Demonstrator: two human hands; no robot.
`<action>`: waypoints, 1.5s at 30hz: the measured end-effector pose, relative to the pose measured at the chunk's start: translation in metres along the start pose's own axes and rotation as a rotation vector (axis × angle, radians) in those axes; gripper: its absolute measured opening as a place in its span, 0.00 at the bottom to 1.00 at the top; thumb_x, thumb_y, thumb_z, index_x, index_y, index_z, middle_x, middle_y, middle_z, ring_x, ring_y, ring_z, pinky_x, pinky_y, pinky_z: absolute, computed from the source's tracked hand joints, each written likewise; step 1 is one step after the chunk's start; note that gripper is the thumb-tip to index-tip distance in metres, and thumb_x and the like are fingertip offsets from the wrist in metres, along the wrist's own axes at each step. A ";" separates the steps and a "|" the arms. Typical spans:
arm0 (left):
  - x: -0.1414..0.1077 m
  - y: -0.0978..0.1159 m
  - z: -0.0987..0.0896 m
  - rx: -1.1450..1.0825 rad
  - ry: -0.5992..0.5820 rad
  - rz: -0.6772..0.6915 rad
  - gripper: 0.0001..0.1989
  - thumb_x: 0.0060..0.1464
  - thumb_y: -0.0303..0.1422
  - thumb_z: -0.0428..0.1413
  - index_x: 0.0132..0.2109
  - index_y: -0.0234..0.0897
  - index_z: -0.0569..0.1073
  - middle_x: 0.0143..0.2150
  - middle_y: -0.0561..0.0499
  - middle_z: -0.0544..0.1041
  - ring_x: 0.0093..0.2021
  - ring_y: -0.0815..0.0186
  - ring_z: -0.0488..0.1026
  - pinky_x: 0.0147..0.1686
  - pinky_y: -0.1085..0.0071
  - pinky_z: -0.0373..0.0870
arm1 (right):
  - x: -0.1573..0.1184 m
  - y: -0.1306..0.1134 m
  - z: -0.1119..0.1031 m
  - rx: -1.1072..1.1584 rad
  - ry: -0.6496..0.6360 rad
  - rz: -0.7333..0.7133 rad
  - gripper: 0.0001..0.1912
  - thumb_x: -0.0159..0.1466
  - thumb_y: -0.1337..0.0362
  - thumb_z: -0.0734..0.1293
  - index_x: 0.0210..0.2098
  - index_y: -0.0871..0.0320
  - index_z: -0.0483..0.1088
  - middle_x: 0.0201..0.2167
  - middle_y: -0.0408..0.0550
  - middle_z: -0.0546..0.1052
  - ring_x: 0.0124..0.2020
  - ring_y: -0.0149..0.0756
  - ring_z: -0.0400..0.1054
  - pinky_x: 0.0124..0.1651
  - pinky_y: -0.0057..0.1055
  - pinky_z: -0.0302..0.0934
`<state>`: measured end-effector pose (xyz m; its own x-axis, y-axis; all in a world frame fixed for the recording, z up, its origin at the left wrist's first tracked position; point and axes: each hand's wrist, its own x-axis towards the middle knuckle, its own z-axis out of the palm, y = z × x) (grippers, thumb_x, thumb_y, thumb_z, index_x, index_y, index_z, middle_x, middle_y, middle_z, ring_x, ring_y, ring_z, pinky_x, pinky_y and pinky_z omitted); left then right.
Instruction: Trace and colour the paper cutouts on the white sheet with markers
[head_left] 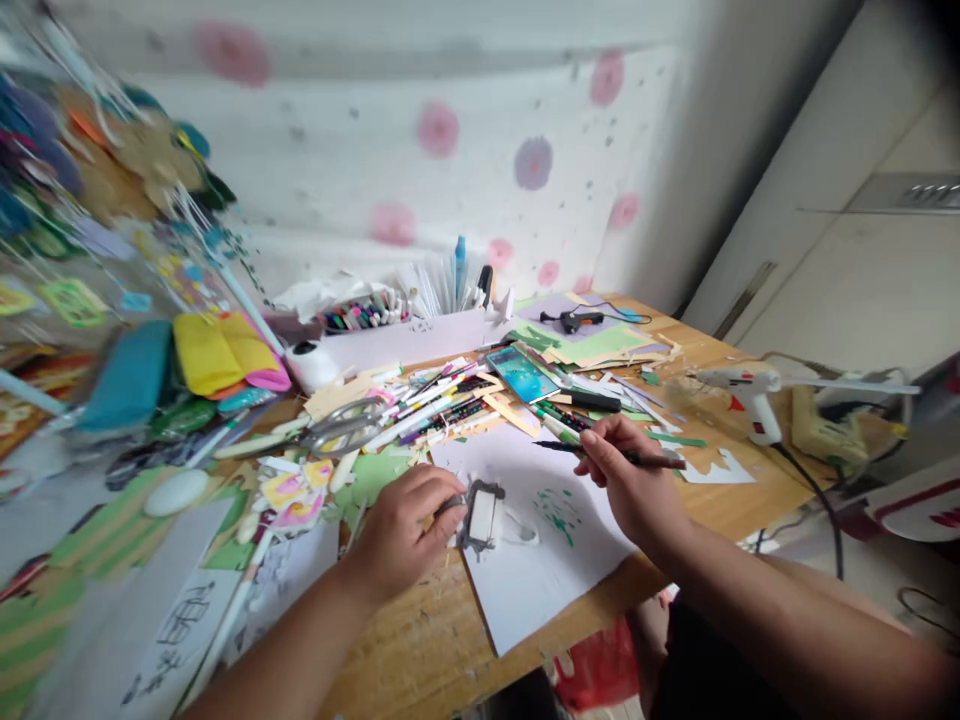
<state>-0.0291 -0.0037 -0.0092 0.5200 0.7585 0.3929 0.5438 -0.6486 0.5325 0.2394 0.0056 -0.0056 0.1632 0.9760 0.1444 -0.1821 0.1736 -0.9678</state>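
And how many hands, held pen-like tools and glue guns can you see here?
Hands: 2 (left hand, right hand)
Held pen-like tools: 1 (dark pen, right hand)
Glue guns: 2 (black glue gun, white glue gun)
Total: 5

Shows near-black on the slim pen (661, 462), dark green flecks on the white rectangular paper sheet (510, 600), dark gray edging the small white rectangular piece (482, 517). Scatters pink and purple round blooms across the white fabric backdrop (322, 150).

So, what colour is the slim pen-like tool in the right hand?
Dark, nearly black: the pen-like tool shows in the head view.
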 end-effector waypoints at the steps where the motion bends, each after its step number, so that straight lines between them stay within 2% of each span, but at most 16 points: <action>1: 0.001 -0.001 0.001 0.019 0.012 -0.026 0.10 0.61 0.36 0.52 0.44 0.35 0.71 0.45 0.47 0.73 0.44 0.63 0.72 0.44 0.60 0.70 | 0.001 -0.002 -0.001 0.085 -0.001 0.022 0.12 0.57 0.61 0.73 0.26 0.57 0.66 0.15 0.34 0.66 0.17 0.23 0.59 0.26 0.23 0.61; 3: 0.007 0.001 -0.001 0.041 0.020 -0.108 0.12 0.61 0.37 0.52 0.49 0.36 0.70 0.50 0.46 0.72 0.45 0.62 0.72 0.45 0.59 0.71 | -0.001 -0.007 -0.001 0.196 -0.031 0.036 0.12 0.56 0.61 0.73 0.26 0.58 0.67 0.15 0.34 0.66 0.17 0.23 0.57 0.28 0.24 0.63; 6: 0.015 0.015 -0.012 0.008 0.012 -0.271 0.14 0.61 0.37 0.53 0.51 0.36 0.69 0.50 0.46 0.72 0.44 0.62 0.73 0.43 0.60 0.72 | -0.009 -0.021 0.001 0.302 -0.091 0.029 0.12 0.55 0.59 0.73 0.25 0.57 0.67 0.14 0.34 0.65 0.16 0.24 0.56 0.27 0.25 0.63; 9: 0.014 0.043 -0.025 -0.098 0.016 -0.390 0.14 0.61 0.38 0.53 0.49 0.34 0.70 0.46 0.47 0.73 0.41 0.64 0.73 0.39 0.62 0.73 | -0.019 -0.038 0.004 0.400 -0.156 0.031 0.13 0.55 0.56 0.71 0.24 0.56 0.67 0.13 0.35 0.64 0.15 0.25 0.56 0.25 0.27 0.63; 11: 0.009 0.066 -0.029 -0.180 0.048 -0.434 0.14 0.62 0.39 0.52 0.49 0.34 0.70 0.40 0.49 0.74 0.34 0.67 0.73 0.35 0.66 0.73 | -0.027 -0.048 0.007 0.467 -0.205 0.044 0.12 0.55 0.56 0.71 0.23 0.57 0.68 0.11 0.36 0.64 0.14 0.25 0.56 0.25 0.28 0.64; 14: -0.002 0.098 -0.024 -0.297 0.134 -0.452 0.13 0.62 0.38 0.49 0.49 0.36 0.69 0.28 0.54 0.71 0.28 0.68 0.70 0.30 0.70 0.68 | -0.040 -0.062 0.011 0.573 -0.281 0.084 0.11 0.54 0.59 0.71 0.22 0.58 0.68 0.10 0.36 0.64 0.13 0.25 0.55 0.25 0.28 0.63; 18: -0.014 0.123 -0.012 -0.444 0.247 -0.449 0.10 0.57 0.39 0.52 0.40 0.39 0.72 0.28 0.53 0.70 0.29 0.67 0.66 0.29 0.72 0.63 | -0.054 -0.072 0.016 0.644 -0.344 0.128 0.12 0.54 0.59 0.71 0.20 0.58 0.67 0.09 0.35 0.64 0.11 0.23 0.53 0.24 0.28 0.63; 21: -0.018 0.133 -0.006 -0.559 0.325 -0.468 0.10 0.56 0.41 0.53 0.37 0.39 0.71 0.26 0.55 0.64 0.27 0.69 0.60 0.26 0.74 0.58 | -0.058 -0.074 0.018 0.650 -0.378 0.136 0.12 0.53 0.59 0.71 0.20 0.58 0.67 0.08 0.35 0.64 0.11 0.23 0.53 0.24 0.27 0.62; 26: -0.013 0.141 -0.003 -0.718 0.395 -0.486 0.14 0.51 0.45 0.57 0.38 0.40 0.70 0.25 0.58 0.58 0.26 0.71 0.54 0.26 0.76 0.55 | -0.059 -0.072 0.018 0.655 -0.396 0.152 0.12 0.54 0.60 0.71 0.21 0.59 0.67 0.08 0.36 0.64 0.11 0.23 0.54 0.24 0.26 0.62; 32: -0.003 0.142 -0.003 -0.805 0.385 -0.508 0.12 0.46 0.41 0.62 0.33 0.38 0.72 0.24 0.57 0.61 0.25 0.72 0.53 0.24 0.76 0.52 | -0.060 -0.068 0.020 0.647 -0.379 0.156 0.13 0.54 0.59 0.70 0.20 0.58 0.66 0.09 0.36 0.64 0.11 0.23 0.53 0.25 0.27 0.63; 36: -0.003 0.141 0.001 -0.827 0.410 -0.512 0.12 0.46 0.39 0.62 0.29 0.36 0.71 0.23 0.57 0.62 0.23 0.73 0.53 0.23 0.76 0.51 | -0.058 -0.066 0.020 0.646 -0.366 0.177 0.13 0.53 0.59 0.71 0.20 0.58 0.66 0.09 0.36 0.64 0.11 0.23 0.53 0.25 0.28 0.63; 39: -0.004 0.134 0.000 -0.822 0.447 -0.517 0.12 0.48 0.39 0.61 0.29 0.35 0.69 0.21 0.59 0.60 0.22 0.74 0.53 0.21 0.76 0.51 | -0.055 -0.066 0.019 0.649 -0.352 0.173 0.12 0.53 0.59 0.71 0.20 0.58 0.67 0.09 0.36 0.64 0.11 0.23 0.53 0.26 0.27 0.63; 41: -0.004 0.123 -0.013 -0.785 0.491 -0.510 0.12 0.51 0.38 0.60 0.30 0.35 0.69 0.21 0.60 0.59 0.20 0.75 0.54 0.20 0.77 0.52 | -0.051 -0.065 0.016 0.655 -0.329 0.162 0.12 0.54 0.59 0.71 0.21 0.58 0.67 0.09 0.35 0.63 0.11 0.23 0.53 0.26 0.27 0.63; 43: 0.002 0.112 -0.041 -0.721 0.554 -0.487 0.10 0.55 0.36 0.58 0.33 0.34 0.69 0.23 0.59 0.63 0.21 0.75 0.59 0.21 0.77 0.59 | -0.046 -0.063 0.012 0.662 -0.299 0.162 0.12 0.53 0.59 0.71 0.21 0.58 0.67 0.09 0.35 0.63 0.11 0.23 0.52 0.26 0.27 0.63; 45: 0.015 0.104 -0.080 -0.651 0.642 -0.458 0.10 0.61 0.37 0.54 0.42 0.33 0.70 0.35 0.52 0.72 0.29 0.71 0.70 0.28 0.72 0.70 | -0.039 -0.061 0.008 0.679 -0.267 0.178 0.12 0.54 0.59 0.71 0.21 0.58 0.67 0.09 0.35 0.62 0.12 0.23 0.52 0.26 0.27 0.62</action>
<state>-0.0176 -0.0547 0.1114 -0.2031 0.9399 0.2746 0.0382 -0.2726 0.9614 0.2367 -0.0424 0.0490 -0.1500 0.9806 0.1261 -0.7558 -0.0315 -0.6541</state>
